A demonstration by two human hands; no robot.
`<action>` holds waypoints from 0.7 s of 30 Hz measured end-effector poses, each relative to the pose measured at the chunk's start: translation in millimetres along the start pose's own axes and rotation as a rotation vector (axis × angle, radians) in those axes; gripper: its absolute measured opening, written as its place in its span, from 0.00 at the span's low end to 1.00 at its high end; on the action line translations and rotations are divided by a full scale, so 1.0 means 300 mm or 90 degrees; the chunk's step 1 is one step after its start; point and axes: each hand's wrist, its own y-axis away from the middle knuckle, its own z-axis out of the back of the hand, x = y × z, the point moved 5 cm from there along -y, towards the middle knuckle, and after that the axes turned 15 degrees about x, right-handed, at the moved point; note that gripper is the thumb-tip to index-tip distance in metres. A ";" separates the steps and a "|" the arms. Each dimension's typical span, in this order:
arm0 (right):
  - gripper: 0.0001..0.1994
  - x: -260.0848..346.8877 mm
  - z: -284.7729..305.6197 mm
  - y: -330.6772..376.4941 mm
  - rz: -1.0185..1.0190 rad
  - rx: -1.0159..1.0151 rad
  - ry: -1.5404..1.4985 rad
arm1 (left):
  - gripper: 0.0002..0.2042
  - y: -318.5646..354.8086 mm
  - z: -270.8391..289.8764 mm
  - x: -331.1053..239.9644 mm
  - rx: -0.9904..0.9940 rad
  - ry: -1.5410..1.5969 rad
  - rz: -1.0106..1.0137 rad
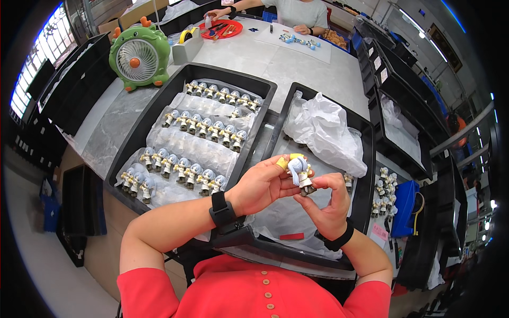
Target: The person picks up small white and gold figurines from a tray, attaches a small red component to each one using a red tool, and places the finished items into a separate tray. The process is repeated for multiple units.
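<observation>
You are holding a small figurine [300, 175] in the air above the right tray [366, 159], near the tabletop's [297, 63] near edge. Your left hand [262, 185] is pinching its head end while your right hand [330, 204] is closing fingers around its base. It is tilting, its long axis running from upper left down to lower right, head toward the left tray [154, 114] of finished figurines [183, 169]. Because you are gripping only by fingertips, it could slip, or a small part could snap if you are twisting hard.
</observation>
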 end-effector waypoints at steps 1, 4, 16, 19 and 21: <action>0.23 -0.002 0.000 0.002 -0.005 -0.001 -0.004 | 0.18 -0.001 0.000 0.000 0.004 -0.001 0.000; 0.22 -0.006 -0.004 0.005 -0.013 -0.005 -0.011 | 0.18 -0.003 0.000 0.000 0.007 -0.004 0.000; 0.23 -0.010 -0.013 0.007 -0.040 0.030 -0.022 | 0.19 0.001 0.008 0.007 -0.004 -0.002 0.006; 0.23 -0.008 -0.010 0.004 -0.042 0.018 -0.026 | 0.20 0.001 0.012 0.008 -0.003 -0.012 0.010; 0.23 -0.012 -0.009 0.007 -0.042 0.011 -0.025 | 0.20 0.002 0.006 0.004 -0.005 -0.025 0.006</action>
